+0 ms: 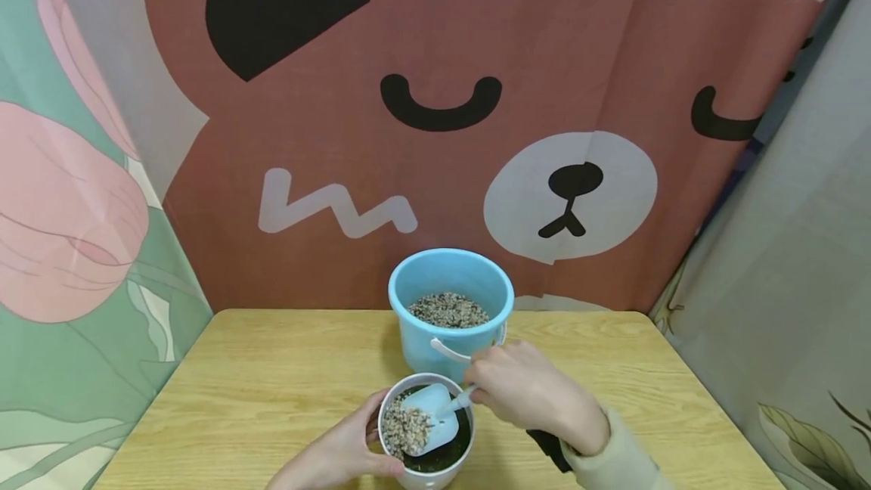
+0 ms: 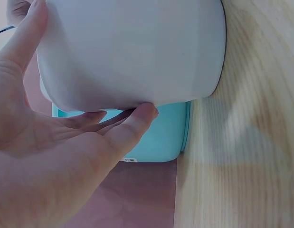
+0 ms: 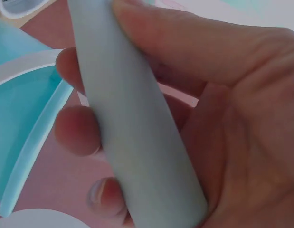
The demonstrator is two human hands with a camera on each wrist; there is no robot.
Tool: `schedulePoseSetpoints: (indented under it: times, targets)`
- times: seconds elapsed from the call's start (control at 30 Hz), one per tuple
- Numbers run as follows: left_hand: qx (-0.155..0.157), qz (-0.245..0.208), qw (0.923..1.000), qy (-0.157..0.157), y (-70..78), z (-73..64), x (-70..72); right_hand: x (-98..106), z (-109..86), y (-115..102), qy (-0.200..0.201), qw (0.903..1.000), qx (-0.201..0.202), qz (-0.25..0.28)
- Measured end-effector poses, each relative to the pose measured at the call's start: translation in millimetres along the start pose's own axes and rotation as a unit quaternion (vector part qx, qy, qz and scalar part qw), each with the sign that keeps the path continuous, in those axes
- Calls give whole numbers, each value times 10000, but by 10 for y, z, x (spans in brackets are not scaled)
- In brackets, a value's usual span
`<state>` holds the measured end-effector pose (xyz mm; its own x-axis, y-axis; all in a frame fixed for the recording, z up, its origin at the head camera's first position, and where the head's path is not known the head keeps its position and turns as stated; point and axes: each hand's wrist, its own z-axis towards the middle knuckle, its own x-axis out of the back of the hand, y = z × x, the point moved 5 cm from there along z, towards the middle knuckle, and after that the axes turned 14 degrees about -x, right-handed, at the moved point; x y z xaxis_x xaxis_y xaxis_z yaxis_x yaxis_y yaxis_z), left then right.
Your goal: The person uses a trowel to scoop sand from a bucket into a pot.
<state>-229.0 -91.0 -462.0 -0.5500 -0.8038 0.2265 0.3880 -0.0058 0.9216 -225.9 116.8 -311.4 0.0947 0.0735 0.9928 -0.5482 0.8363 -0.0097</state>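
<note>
My right hand (image 1: pixel 520 388) grips the handle (image 3: pixel 130 118) of a small light blue scoop (image 1: pixel 435 407). The scoop's blade is tilted over the mouth of a white flower pot (image 1: pixel 427 479). Pale, gritty potting mix (image 1: pixel 406 429) lies at the blade's left edge and in the left side of the pot, above dark soil (image 1: pixel 442 458). My left hand (image 1: pixel 350 441) holds the pot from the left, thumb near the front and fingers round the far side. In the left wrist view, the fingers (image 2: pixel 130 126) press the pot's smooth wall.
Right behind the pot stands a light blue bucket (image 1: pixel 422 350) with granular mix (image 1: pixel 449 310) inside and its white handle (image 1: pixel 449 351) hanging at the front. Both stand on a wooden table (image 1: pixel 272 369). A bear-print curtain (image 1: pixel 327 271) hangs past the back edge, with more curtains at both sides.
</note>
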Motion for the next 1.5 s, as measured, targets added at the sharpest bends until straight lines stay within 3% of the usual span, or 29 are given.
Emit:
schedulePoseSetpoints:
  times: [0.5,0.7,1.1,1.37,1.5]
  targets:
    - [-75,-345,9993,-79,4,16,20,95,57,-7,-290,9973,123,-659]
    - [-130,-342,9993,-87,2,29,-2,135,39,38,-230,9928,246,-1147]
    - [-158,-340,9992,-125,4,25,-32,250,19,74,-329,9879,371,-1468]
    - [-169,-195,9996,-95,-7,-5,-17,302,33,43,-267,9851,296,-1671]
    - [-177,-310,9993,-97,-19,-15,-12,332,39,-6,-52,9787,479,-1997]
